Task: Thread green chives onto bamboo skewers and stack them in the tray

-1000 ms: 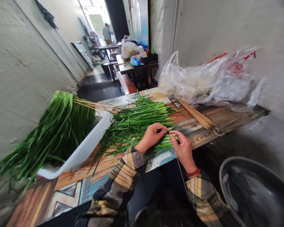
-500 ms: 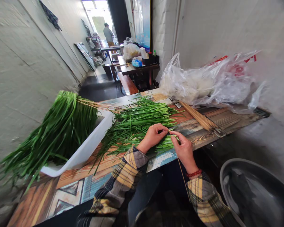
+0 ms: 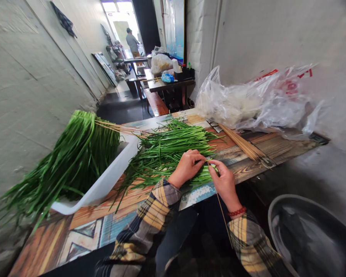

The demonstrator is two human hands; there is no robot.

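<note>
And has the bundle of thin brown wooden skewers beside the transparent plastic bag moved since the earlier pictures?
No. The skewer bundle has shifted neither way against the patterned wood-look tabletop.

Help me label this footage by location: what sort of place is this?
Probably a small eatery: a dark rectangular table beside a long reddish-brown bench, plus slender green stalks and thin tan wooden skewers.

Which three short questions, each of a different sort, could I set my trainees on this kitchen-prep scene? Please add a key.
1. True or false: the red bracelet is on the right wrist.
2. Multiple choice: the tray by the large bunch of greens is a) white, b) red, c) yellow.
3. Open: what does the right hand pinch?

Key: 1 true; 2 a; 3 a thin wooden skewer.
</note>
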